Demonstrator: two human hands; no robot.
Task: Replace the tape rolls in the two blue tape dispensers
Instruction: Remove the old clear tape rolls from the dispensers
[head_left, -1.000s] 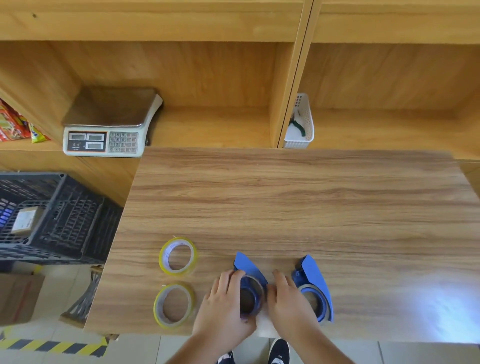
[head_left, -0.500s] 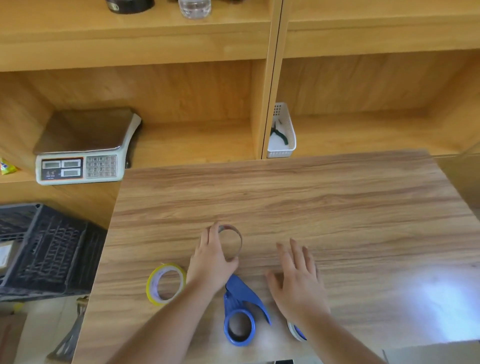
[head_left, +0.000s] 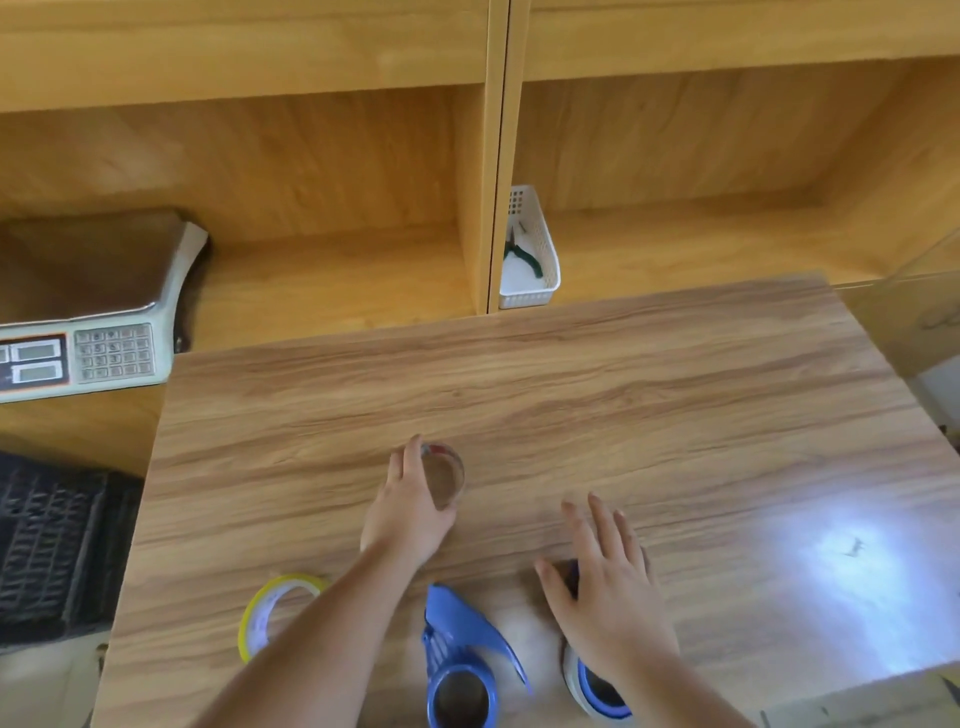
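Wood-grain table (head_left: 675, 395) before wooden shelves (head_left: 322, 171)

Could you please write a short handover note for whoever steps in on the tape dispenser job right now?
Left hand holds the spent tape core at mid-table.
Right hand is open, over the right blue dispenser, which still carries a roll.
Left blue dispenser is empty at the near edge.
One yellow-rimmed new roll is visible beside the left forearm.
Left to do: load the left dispenser, then swap the right one's roll.

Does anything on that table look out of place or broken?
Nothing looks damaged or spilled. The left hand holds a used tape core out on the table, away from the blue dispenser near the front edge, which fits the roll change.
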